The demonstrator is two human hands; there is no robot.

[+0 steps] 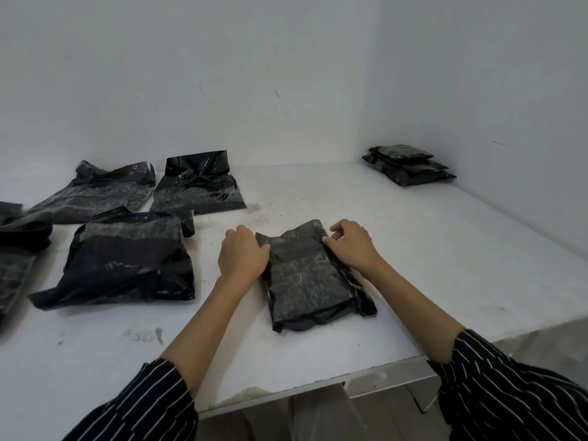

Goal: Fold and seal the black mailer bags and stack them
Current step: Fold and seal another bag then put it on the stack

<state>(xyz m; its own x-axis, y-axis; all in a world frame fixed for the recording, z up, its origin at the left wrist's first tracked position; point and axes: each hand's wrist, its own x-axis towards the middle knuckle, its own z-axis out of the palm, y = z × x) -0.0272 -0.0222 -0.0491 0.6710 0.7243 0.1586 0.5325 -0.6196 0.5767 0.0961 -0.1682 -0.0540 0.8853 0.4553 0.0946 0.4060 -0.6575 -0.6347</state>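
A black mailer bag (313,281) lies flat in front of me on the white table (429,249), its far flap folded over the filled part. My left hand (243,254) grips the bag's left edge near the flap, fingers curled round it. My right hand (348,245) pinches the right edge of the flap between thumb and fingers. A stack of three folded black bags (409,165) sits at the far right corner by the wall.
Several unfolded black bags lie on the left: one close by (127,262), two by the back wall (199,186) (95,192), and more at the left edge (19,249). The table's front edge (318,386) runs below my forearms. White walls close the back and right.
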